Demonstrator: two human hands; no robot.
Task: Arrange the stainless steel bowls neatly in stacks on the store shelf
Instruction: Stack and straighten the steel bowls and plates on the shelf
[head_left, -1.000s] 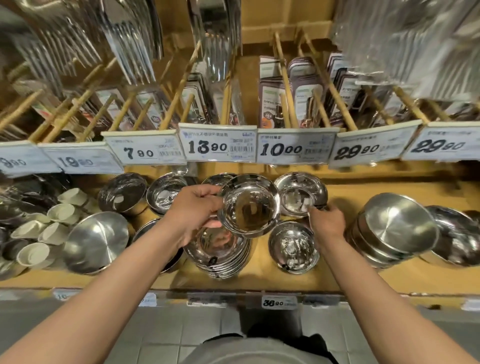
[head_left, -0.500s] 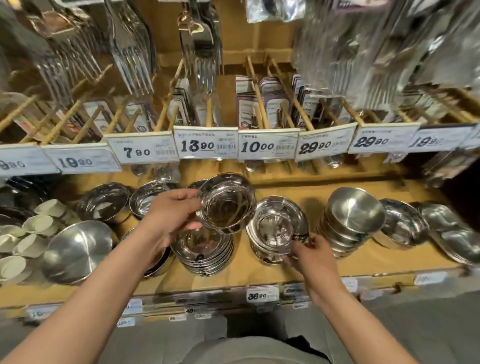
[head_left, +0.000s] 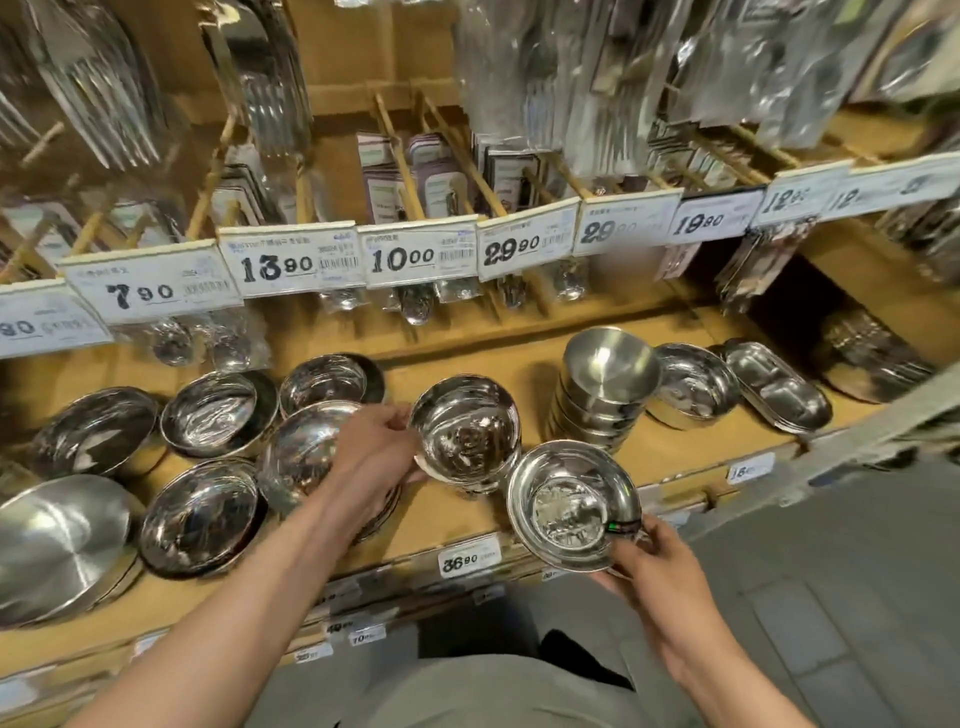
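Observation:
My left hand (head_left: 376, 457) pinches the rim of a shiny steel bowl (head_left: 465, 434), which sits tilted on a short stack at the shelf's middle. My right hand (head_left: 652, 564) grips a second, wide-rimmed steel bowl (head_left: 571, 501) by its lower edge, held in the air just off the shelf's front edge. Behind my left hand lies a low stack of bowls (head_left: 304, 457). More single bowls (head_left: 213, 415) stand to the left. An upside-down stack of matte bowls (head_left: 602, 389) stands to the right.
The wooden shelf (head_left: 670, 447) carries an oval divided tray (head_left: 776, 384) at the right and a large matte bowl (head_left: 57, 540) at the far left. Price tags (head_left: 291, 260) and hanging packed cutlery overhang the shelf closely. Grey tiled floor (head_left: 831, 571) lies below.
My right hand has lifted a bowl off the middle stack and drawn it toward me. My left hand has carried its bowl rightward and down onto that stack. The view has swung right.

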